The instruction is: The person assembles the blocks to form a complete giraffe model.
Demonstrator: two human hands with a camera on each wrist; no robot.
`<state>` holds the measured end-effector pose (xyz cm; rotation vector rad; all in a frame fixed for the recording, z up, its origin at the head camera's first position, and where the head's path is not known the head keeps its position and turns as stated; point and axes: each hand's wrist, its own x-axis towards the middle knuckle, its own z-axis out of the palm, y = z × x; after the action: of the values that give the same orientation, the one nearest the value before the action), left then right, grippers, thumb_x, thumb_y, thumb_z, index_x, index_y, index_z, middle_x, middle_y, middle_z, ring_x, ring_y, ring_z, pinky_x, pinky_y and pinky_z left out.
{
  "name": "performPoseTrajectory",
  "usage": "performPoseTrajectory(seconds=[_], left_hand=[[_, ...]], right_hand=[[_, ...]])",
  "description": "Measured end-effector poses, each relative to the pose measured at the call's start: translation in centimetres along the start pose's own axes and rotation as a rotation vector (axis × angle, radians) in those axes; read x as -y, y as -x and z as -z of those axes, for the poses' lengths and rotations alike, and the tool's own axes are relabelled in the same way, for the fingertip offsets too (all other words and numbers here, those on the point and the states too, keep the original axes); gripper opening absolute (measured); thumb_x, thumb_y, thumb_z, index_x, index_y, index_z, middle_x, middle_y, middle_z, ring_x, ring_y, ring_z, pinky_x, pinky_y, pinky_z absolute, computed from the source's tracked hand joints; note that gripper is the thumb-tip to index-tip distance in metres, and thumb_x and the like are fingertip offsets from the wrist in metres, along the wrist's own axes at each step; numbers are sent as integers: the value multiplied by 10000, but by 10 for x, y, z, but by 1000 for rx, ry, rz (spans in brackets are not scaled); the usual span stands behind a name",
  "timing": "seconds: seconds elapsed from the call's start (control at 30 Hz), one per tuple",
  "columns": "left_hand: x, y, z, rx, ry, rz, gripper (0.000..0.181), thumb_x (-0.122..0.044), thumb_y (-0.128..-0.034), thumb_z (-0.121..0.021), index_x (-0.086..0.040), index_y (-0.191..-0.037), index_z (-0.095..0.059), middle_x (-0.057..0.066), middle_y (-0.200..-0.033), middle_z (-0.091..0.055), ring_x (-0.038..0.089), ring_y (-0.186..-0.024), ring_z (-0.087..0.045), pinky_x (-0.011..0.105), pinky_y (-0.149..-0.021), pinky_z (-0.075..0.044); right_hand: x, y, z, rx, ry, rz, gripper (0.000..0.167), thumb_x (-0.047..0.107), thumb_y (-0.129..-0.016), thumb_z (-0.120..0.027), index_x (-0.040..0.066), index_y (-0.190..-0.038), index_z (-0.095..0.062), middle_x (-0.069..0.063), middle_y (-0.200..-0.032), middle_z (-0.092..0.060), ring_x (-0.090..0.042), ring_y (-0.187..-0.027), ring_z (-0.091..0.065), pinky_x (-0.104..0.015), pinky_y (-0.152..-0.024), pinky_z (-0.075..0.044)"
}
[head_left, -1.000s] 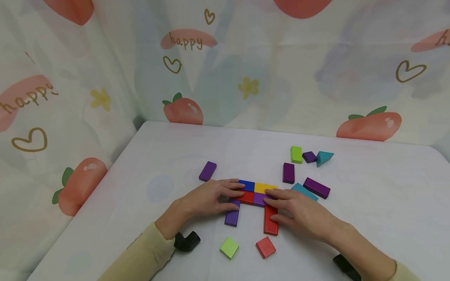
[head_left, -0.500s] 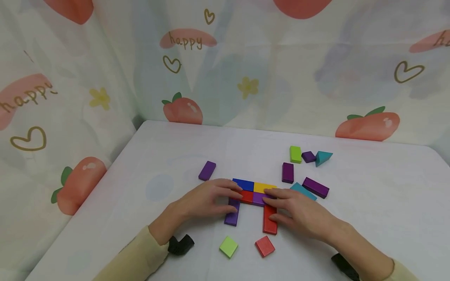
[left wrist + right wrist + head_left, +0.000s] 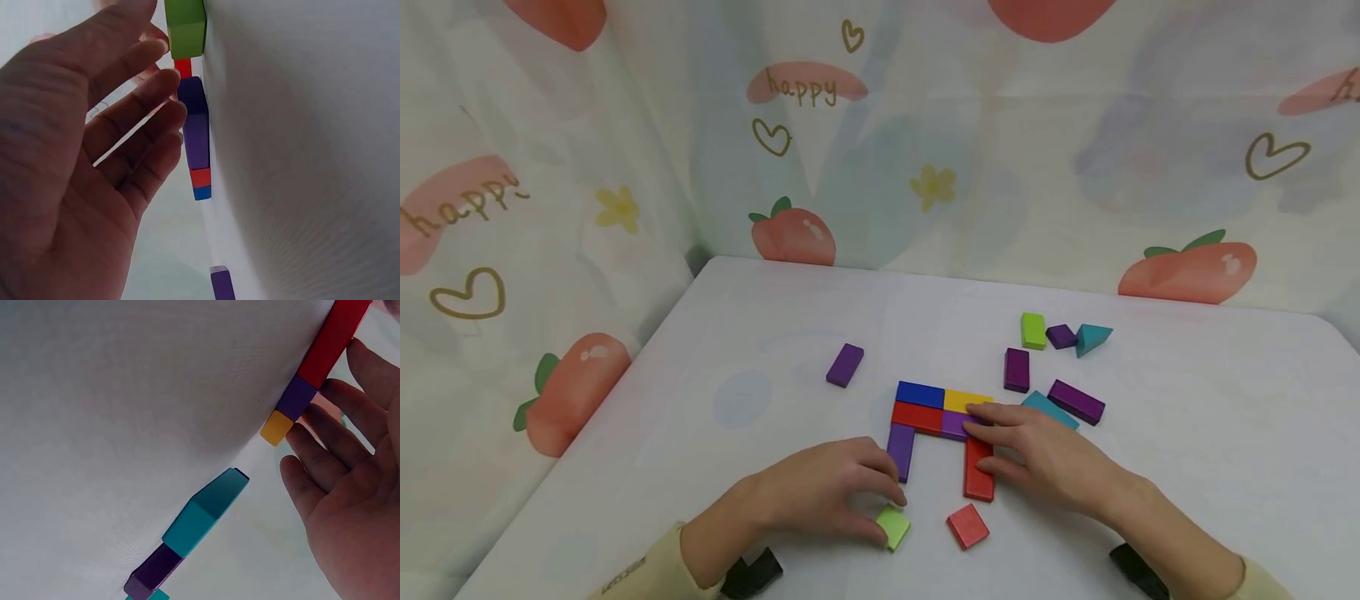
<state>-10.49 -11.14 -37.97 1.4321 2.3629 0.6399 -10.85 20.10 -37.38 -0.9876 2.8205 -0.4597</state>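
1. Here's the white worktop (image 3: 790,304), stretching back to a pastel backdrop (image 3: 1030,167).
2. Up on that backdrop, "happy" lettering (image 3: 805,87) sits above a gold heart outline (image 3: 772,137)!
3. And a yellow flower (image 3: 933,187), plus a leafy red fruit print (image 3: 793,236) by the worktop's far edge.

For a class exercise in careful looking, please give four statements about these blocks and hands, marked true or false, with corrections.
1. The left hand is by the near light green block. True.
2. In the head view, the red square block lies right of the near light green block. True.
3. The blue block lies apart from the yellow block. False: they meet end to end.
4. The right hand holds the red square block. False: its fingertips are by the yellow block.
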Motion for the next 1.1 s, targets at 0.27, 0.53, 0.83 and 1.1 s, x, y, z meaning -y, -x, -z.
performPoseTrajectory(seconds=[0.27, 0.53, 0.83, 1.1], left_hand=[[0, -1, 1, 65, -30, -54, 297, -285, -911, -782, -224, -1199, -740, -138, -1178, -644, -5, -1117, -529, 119, -941, -428], [3, 3, 2, 26, -52, -10, 312, -300, -908, -783, -211, -1204, -741, -141, -1151, -657, 4, -1111, -542, 138, -949, -440], [15, 9, 2, -59, -25, -62, 306, -321, -910, -779, -218, -1197, -752, -117, -1158, -651, 17, -1112, -542, 138, -948, -446], [17, 15, 0, -81, -50, -126, 235, -241, -916, -780, -200, -1147, -782, -122, -1148, -665, 19, -1116, -543, 134, -969, -430]], right_hand=[[-1, 1, 1, -15, 1, 16, 484, 281, -916, -766, 95, -1351, -665, -110, -1421, -572, -341, -1276, -549, -454, -954, -526], [-1, 0, 3, -12, 14, 12, 480, 280, -915, -767, 97, -1348, -668, -110, -1423, -571, -344, -1275, -549, -459, -953, -526], [-1, 1, 3, 2, 4, 13, 486, 276, -911, -771, 91, -1348, -666, -120, -1417, -574, -352, -1268, -552, -458, -942, -532], [1, 1, 1, 10, 9, 3, 490, 287, -916, -765, 105, -1359, -660, -110, -1425, -569, -349, -1269, -548, -473, -947, -528]])
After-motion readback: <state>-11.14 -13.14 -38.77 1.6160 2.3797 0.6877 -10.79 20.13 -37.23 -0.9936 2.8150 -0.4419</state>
